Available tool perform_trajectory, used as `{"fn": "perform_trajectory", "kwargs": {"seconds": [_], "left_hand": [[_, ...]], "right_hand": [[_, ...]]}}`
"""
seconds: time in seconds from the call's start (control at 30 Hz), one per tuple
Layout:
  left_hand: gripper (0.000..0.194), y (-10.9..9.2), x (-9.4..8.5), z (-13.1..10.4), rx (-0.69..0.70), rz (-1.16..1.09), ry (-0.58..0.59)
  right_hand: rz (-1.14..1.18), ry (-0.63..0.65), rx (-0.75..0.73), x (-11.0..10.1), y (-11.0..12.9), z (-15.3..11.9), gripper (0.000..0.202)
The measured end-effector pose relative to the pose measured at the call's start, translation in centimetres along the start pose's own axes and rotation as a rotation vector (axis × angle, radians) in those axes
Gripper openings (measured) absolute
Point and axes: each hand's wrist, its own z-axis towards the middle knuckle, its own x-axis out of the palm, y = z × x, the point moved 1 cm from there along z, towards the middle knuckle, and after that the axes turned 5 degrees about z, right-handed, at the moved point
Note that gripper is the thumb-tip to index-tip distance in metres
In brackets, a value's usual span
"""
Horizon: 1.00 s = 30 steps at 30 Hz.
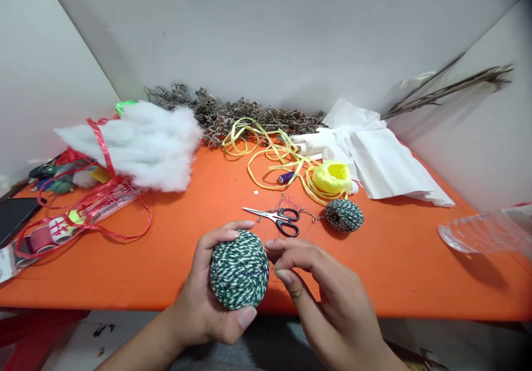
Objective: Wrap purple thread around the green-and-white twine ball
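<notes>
My left hand (208, 293) is wrapped round a green-and-white yarn ball (240, 270), thumb at its lower edge and fingers over the top. A short line of dark purple thread (256, 273) lies across the ball's face. Close to the ball's right side, my right hand (320, 288) is closed in a pinch of thumb and fingers; what is between the fingertips is too small to make out. Just beyond lie black-handled scissors (276, 216), blades to the left. A smaller green-and-white yarn ball (344, 216) rests to their right, its loose strand trailing towards them.
White stuffing (153, 143) and red ribbon (120, 232) lie at left. Dried twigs (249, 113) line the back wall. Yellow ribbon (260, 174), a purple thread spool (286, 177), a yellow roll (331, 178) and white sheets (390, 163) lie beyond the scissors. Clear plastic (482, 231) is at right.
</notes>
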Motion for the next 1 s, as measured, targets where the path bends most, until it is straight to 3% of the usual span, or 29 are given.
{"fn": "perform_trajectory", "kwargs": {"seconds": [0.4,0.73,1.0], "left_hand": [[0.078,-0.3,-1.1,0.4,0.058,0.389,0.028],[0.073,-0.5,-1.1,0.8,-0.029,0.547,0.053],[0.069,-0.9,-0.9,0.7,-0.173,0.316,0.070]], "right_hand": [[0.027,-0.029,0.073,-1.1,0.2,0.2,0.016],[0.042,-0.063,0.139,-1.3,0.7,0.2,0.015],[0.075,-0.037,0.187,-1.0,-0.3,0.6,0.013]]}}
